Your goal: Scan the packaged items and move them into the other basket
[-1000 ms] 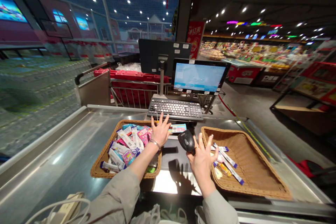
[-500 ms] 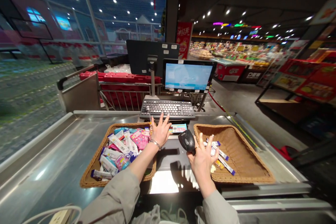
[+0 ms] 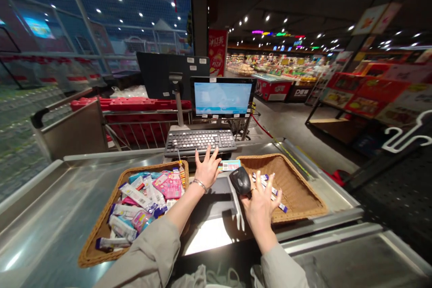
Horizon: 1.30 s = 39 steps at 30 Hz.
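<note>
Packet in one hand, scanner in the other, between two baskets

A person works at a metal worktop [image 3: 64, 211] with both hands raised side by side above its middle. The left hand [image 3: 205, 171] has its grip closed on a flat, brightly coloured packet [image 3: 230, 165]. The packet sticks out past the thumb with a barcode showing; the part under the palm is hidden. The other fingers are spread, and a bracelet [image 3: 200, 185] circles the wrist.

The right hand [image 3: 260, 204] grips a black scanner [image 3: 240, 181], several fingers fanned out and the handle mostly hidden behind the hand. The scanner's head is near the packet, just below it in view.

To the left stands a wicker left basket [image 3: 100, 221], heaped with mixed wrapped goods, among them a pink packet [image 3: 168, 184]. On the other side, a right basket [image 3: 295, 189] holds a few narrow sachets [image 3: 281, 207], partly covered by the right hand's fingers. Beyond the left hand is a keyboard [image 3: 202, 139], near its fingertips in view. A lit screen [image 3: 222, 97] faces the person behind it; its text is too small to read.
</note>
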{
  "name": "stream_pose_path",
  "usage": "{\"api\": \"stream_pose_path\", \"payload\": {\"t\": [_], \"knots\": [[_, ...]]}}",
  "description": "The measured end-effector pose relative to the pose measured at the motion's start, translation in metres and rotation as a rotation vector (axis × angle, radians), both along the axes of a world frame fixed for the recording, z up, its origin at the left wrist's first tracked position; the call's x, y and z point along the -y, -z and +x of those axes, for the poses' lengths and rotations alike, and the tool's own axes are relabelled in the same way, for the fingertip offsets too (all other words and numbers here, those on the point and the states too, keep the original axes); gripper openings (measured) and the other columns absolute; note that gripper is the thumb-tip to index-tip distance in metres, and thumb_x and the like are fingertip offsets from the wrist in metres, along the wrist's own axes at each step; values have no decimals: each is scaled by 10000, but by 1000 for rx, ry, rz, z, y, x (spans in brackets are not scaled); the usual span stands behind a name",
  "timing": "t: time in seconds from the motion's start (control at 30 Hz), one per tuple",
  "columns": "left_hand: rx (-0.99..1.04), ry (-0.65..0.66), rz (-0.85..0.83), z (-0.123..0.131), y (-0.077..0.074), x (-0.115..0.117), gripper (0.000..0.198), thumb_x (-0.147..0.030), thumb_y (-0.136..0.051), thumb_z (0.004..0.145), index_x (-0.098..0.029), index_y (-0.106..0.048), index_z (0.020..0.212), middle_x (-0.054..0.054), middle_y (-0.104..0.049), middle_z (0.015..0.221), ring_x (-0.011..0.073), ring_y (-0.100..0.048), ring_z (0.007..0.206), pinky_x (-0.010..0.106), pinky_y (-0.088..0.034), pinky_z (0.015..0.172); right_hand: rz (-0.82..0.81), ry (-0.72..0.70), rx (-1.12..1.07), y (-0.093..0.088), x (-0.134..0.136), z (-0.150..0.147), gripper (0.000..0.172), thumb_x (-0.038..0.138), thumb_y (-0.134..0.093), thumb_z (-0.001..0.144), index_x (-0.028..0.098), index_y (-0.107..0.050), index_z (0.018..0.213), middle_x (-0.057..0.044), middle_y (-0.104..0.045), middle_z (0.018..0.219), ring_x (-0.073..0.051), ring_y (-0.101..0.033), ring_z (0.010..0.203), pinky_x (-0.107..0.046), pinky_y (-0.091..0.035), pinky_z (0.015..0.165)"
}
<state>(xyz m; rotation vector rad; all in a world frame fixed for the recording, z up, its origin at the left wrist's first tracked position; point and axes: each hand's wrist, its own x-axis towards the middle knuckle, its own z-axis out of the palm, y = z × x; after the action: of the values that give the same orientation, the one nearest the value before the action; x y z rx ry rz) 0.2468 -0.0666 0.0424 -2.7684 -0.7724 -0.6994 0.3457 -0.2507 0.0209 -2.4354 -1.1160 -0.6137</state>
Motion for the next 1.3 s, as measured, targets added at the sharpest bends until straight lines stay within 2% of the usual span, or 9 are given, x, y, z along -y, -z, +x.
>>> {"api": "stream_pose_path", "payload": {"t": [0.23,0.43,0.73,1.07,1.3], "knots": [[0,64,7,21,1,5,370,-370,-584,855,-270,-601,1211,37,-287,1550,332,-120,1463,736,31,1097,9,48,-20,1,12,11,487,325,-482,853,233,-510,1330,-86,-434,1459,-321,-37,1450,-614,-90,1073],[-6,103,23,39,4,8,352,-368,-577,862,-277,-603,1201,27,-288,1551,319,-86,1470,733,40,1098,-41,113,-34,-3,21,18,492,268,-509,835,235,-522,1326,-74,-404,1480,-337,-20,1452,-619,-80,1075],[-20,182,24,64,5,15,356,-331,-583,854,-281,-598,1206,34,-293,1553,322,-70,1470,739,34,1093,-74,188,-36,0,32,30,510,339,-520,851,228,-498,1349,-56,-348,1514,-330,43,1453,-615,-87,1079],[-30,268,19,91,8,25,342,-285,-534,881,-262,-584,1219,29,-279,1558,312,-68,1472,734,50,1092,-24,277,-21,1,50,41,473,306,-507,852,242,-522,1321,-45,-403,1482,-309,12,1456,-617,-123,1071],[-31,335,18,109,13,35,375,-218,-497,893,-298,-568,1253,13,-274,1559,305,-58,1473,737,53,1087,-4,344,5,7,62,50,490,290,-530,823,227,-532,1309,-53,-411,1477,-309,-14,1455,-617,-83,1082]]}}
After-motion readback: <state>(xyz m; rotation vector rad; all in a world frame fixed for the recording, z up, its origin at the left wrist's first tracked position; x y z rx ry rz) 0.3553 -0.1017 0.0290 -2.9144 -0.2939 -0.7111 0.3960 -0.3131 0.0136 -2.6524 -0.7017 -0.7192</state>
